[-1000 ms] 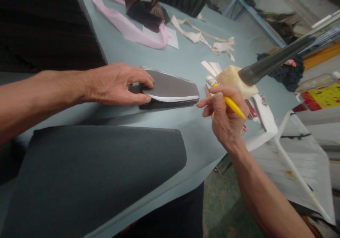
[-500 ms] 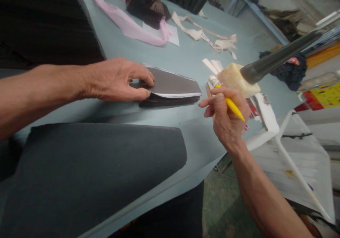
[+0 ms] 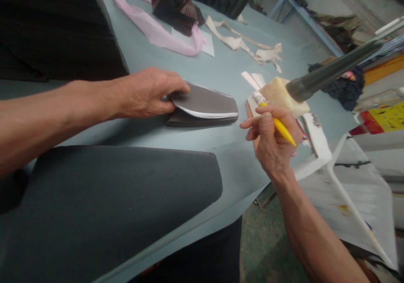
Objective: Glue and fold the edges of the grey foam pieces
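Observation:
A stack of dark grey tapered pieces [image 3: 210, 100] with white edges lies on the table. My left hand [image 3: 154, 92] grips the near end of its upper pieces between thumb and fingers and bends them up from the lower ones. To the right, my right hand [image 3: 276, 137] is closed around a yellow pointed tool [image 3: 284, 131] with white wrapping at its far end; its exact kind I cannot make out. In front of me a large dark tapered panel [image 3: 126, 190] lies flat along the table's near edge.
Beyond my right hand stands a cream block [image 3: 279, 93] with a dark rod [image 3: 334, 70] rising from it. A pink fabric strip [image 3: 151, 30], cream ribbon scraps [image 3: 233, 41] and a dark fabric pile [image 3: 63, 26] lie on the pale blue table [image 3: 243, 165].
My left hand has lifted the upper pieces higher, so the gap in the stack is wider. My right hand has shifted slightly right with the yellow tool still in it.

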A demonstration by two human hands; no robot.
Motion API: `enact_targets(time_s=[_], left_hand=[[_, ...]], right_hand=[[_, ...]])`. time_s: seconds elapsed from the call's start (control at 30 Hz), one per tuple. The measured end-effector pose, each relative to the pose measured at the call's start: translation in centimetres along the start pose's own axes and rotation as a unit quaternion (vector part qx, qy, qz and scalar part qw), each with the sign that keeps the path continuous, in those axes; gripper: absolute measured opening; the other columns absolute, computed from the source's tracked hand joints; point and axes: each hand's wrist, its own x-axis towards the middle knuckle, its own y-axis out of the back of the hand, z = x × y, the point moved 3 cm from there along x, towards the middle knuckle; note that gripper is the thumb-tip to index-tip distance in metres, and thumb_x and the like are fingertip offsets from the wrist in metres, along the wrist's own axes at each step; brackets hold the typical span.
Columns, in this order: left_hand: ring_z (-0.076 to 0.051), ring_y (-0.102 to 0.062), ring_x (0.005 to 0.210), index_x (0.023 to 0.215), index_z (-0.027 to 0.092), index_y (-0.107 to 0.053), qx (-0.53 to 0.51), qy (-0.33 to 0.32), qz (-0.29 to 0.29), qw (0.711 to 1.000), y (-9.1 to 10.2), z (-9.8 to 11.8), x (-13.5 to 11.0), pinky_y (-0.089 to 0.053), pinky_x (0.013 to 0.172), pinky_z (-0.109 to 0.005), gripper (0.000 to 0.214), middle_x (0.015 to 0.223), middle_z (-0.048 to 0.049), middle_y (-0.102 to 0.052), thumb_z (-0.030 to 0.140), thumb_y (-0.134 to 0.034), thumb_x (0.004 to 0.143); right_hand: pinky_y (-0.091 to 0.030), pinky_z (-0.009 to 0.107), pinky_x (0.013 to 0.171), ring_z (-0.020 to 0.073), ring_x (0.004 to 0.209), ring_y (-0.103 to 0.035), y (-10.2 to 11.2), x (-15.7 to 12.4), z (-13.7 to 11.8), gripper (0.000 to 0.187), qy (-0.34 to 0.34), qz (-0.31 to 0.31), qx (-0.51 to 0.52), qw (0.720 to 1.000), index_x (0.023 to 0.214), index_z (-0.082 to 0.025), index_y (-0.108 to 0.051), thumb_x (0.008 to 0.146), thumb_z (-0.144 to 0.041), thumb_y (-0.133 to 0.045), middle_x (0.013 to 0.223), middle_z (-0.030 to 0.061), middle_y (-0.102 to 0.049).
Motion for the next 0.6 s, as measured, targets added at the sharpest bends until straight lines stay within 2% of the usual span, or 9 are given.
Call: enact_targets(time_s=[0.1,0.17,0.3,0.4,0.47,0.53,0.6], left_hand=[[-0.024,-0.060,0.103,0.125,0.023,-0.064,0.045,0.013,0.025,0.999,0.2,-0.1,0.6,-0.050,0.100,-0.043,0.044,0.123,-0.0044,-0.071,0.043,-0.046,0.091],[-0.023,-0.059,0.100,0.117,0.022,-0.065,0.038,0.011,0.041,0.998,0.4,-0.3,1.0,-0.050,0.097,-0.042,0.039,0.121,-0.0070,-0.071,0.044,-0.046,0.091],[-0.020,-0.056,0.109,0.112,0.021,-0.065,0.082,-0.018,0.091,0.992,1.5,-0.5,1.4,-0.048,0.107,-0.038,0.040,0.123,-0.0070,-0.066,0.049,-0.040,0.099],[-0.018,-0.054,0.119,0.121,0.019,-0.063,0.122,0.031,0.147,0.981,2.6,-0.6,1.7,-0.043,0.112,-0.034,0.046,0.131,-0.0031,-0.064,0.054,-0.037,0.105],[-0.019,-0.053,0.123,0.126,0.019,-0.063,0.129,0.045,0.187,0.973,3.1,-0.6,1.8,-0.041,0.115,-0.035,0.049,0.137,-0.0016,-0.064,0.058,-0.042,0.105],[-0.021,-0.052,0.125,0.125,0.018,-0.064,0.119,0.023,0.227,0.966,3.7,-0.3,1.7,-0.040,0.118,-0.037,0.049,0.138,-0.0014,-0.066,0.059,-0.048,0.104],[-0.022,-0.055,0.121,0.118,0.020,-0.068,0.083,-0.002,0.258,0.963,4.3,0.0,1.5,-0.042,0.118,-0.040,0.039,0.133,-0.0027,-0.069,0.054,-0.060,0.100]], right_hand=[[-0.050,0.022,0.048,0.0092,0.049,-0.062,0.1,0.0,0.1,0.035,-0.007,-0.003,0.005,1.000,0.107,-0.024,-0.073,0.107,-0.059,-0.066,0.075,-0.0024,-0.079],[-0.051,0.023,0.049,0.0095,0.050,-0.063,0.3,0.0,0.1,0.034,-0.012,-0.003,0.008,1.000,0.108,-0.025,-0.074,0.106,-0.058,-0.066,0.075,-0.0022,-0.079],[-0.052,0.024,0.049,0.0102,0.049,-0.063,0.8,-0.2,-0.1,0.036,-0.030,0.010,-0.001,1.000,0.107,-0.024,-0.074,0.105,-0.060,-0.068,0.074,-0.0018,-0.080],[-0.052,0.024,0.049,0.0104,0.050,-0.063,1.3,-0.5,0.0,0.035,-0.032,0.019,0.000,0.999,0.107,-0.024,-0.073,0.105,-0.059,-0.068,0.074,-0.0017,-0.080],[-0.052,0.024,0.050,0.0101,0.049,-0.062,1.6,-0.7,0.0,0.033,-0.029,0.021,0.003,0.999,0.107,-0.024,-0.073,0.106,-0.057,-0.068,0.075,-0.0016,-0.080],[-0.051,0.023,0.049,0.0097,0.049,-0.062,2.0,-0.9,0.0,0.031,-0.023,0.026,0.003,0.999,0.106,-0.023,-0.072,0.106,-0.054,-0.068,0.076,-0.0014,-0.081],[-0.050,0.023,0.049,0.0092,0.048,-0.062,2.4,-1.2,-0.2,0.031,-0.015,0.035,0.002,0.999,0.106,-0.023,-0.072,0.107,-0.054,-0.068,0.076,-0.0012,-0.081]])
